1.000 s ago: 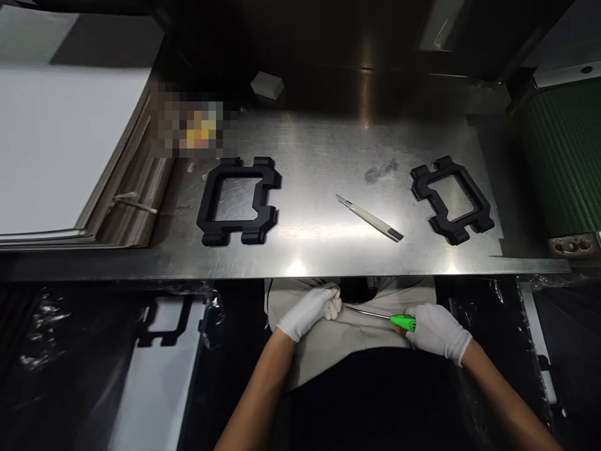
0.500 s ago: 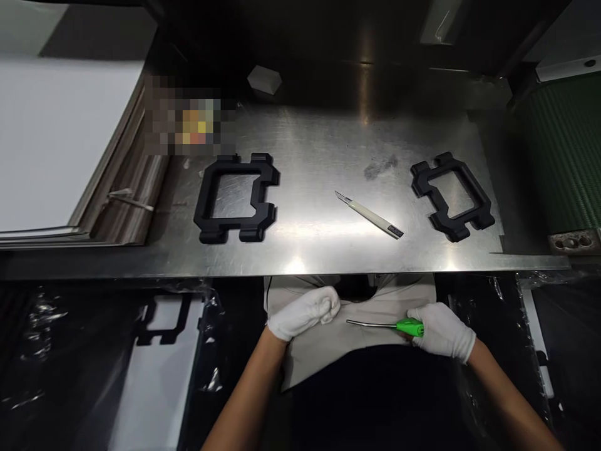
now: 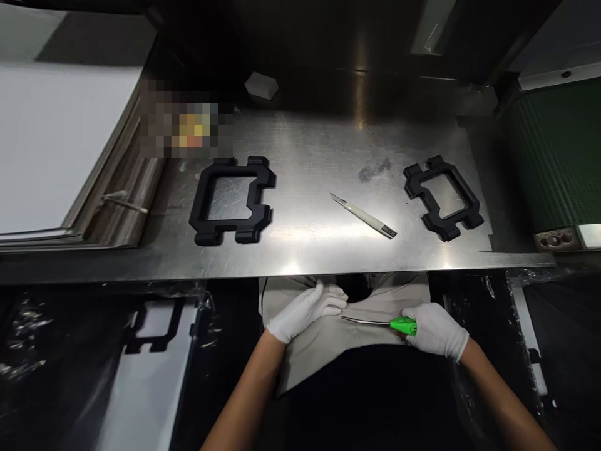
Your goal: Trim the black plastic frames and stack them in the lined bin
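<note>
Both my hands wear white gloves and sit below the front edge of a steel table (image 3: 319, 144), over my light apron. My right hand (image 3: 436, 329) is closed on the green handle of a thin metal tool (image 3: 378, 322) whose shaft points left. My left hand (image 3: 307, 309) rests on the apron with its fingers stretched out and apart, holding nothing; its fingertips are just left of the tool's tip. On the table lie a black plastic frame at the left (image 3: 232, 200), another at the right (image 3: 444, 197), and a white utility knife (image 3: 364, 216) between them.
A thick stack of white sheets (image 3: 61, 138) fills the left side. A green conveyor belt (image 3: 556, 150) stands at the right. A small white block (image 3: 261, 86) lies at the back. Below left, another black frame (image 3: 154, 322) rests on white sheet amid black plastic film.
My left hand has gone from a closed fist to stretched-out fingers. My right hand and the tool have shifted slightly left.
</note>
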`<state>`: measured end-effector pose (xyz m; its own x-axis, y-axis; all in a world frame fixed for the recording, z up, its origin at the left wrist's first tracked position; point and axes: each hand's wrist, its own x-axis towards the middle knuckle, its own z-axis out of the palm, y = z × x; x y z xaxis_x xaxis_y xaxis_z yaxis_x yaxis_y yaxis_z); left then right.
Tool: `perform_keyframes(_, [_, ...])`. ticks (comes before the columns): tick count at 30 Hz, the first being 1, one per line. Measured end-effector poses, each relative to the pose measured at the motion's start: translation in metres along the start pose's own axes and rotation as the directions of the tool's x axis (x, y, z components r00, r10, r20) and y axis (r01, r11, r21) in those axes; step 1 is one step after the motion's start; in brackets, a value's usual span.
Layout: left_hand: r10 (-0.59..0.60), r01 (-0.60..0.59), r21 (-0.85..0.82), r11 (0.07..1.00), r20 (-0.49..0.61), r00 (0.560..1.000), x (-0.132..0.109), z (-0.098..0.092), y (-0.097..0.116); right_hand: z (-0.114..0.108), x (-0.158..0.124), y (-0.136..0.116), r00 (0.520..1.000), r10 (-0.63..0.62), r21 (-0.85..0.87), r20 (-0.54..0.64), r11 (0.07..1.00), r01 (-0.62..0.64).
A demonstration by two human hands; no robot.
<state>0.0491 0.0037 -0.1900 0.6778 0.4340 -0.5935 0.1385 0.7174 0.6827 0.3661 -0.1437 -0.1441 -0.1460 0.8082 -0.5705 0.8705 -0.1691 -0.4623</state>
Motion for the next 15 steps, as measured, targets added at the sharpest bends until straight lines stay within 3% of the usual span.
perform_keyframes(3, [0.041, -0.040, 0.048, 0.998, -0.023, 0.999, 0.000, 0.002, -0.001, -0.002, -0.022, 0.024, 0.988, 0.019, 0.137, -0.150, 0.991, 0.002])
perform_keyframes(5, [0.071, -0.067, 0.121, 0.990, -0.033, 0.997, 0.001, 0.004, -0.001, 0.000, -0.043, 0.046, 0.936, 0.133, 0.216, -0.326, 0.974, -0.063])
perform_keyframes(6, [0.077, -0.070, 0.164, 0.984, -0.035, 0.996, 0.002, 0.006, -0.001, 0.003, -0.055, 0.057, 0.882, 0.220, 0.255, -0.417, 0.960, -0.119])
perform_keyframes(8, [0.066, -0.054, 0.247, 0.967, -0.041, 0.997, 0.004, 0.009, 0.000, 0.009, -0.076, 0.078, 0.721, 0.406, 0.339, -0.561, 0.908, -0.247])
perform_keyframes(12, [0.036, -0.009, 0.365, 0.931, -0.070, 0.997, 0.009, 0.016, 0.001, 0.020, -0.096, 0.105, 0.387, 0.638, 0.484, -0.666, 0.764, -0.427])
perform_keyframes(14, [0.028, 0.008, 0.405, 0.914, -0.083, 0.996, 0.011, 0.019, 0.001, 0.018, -0.086, 0.115, 0.279, 0.670, 0.518, -0.688, 0.723, -0.457])
perform_keyframes(15, [0.026, 0.014, 0.423, 0.906, -0.089, 0.996, 0.012, 0.020, 0.002, 0.015, -0.076, 0.119, 0.249, 0.669, 0.523, -0.700, 0.718, -0.459])
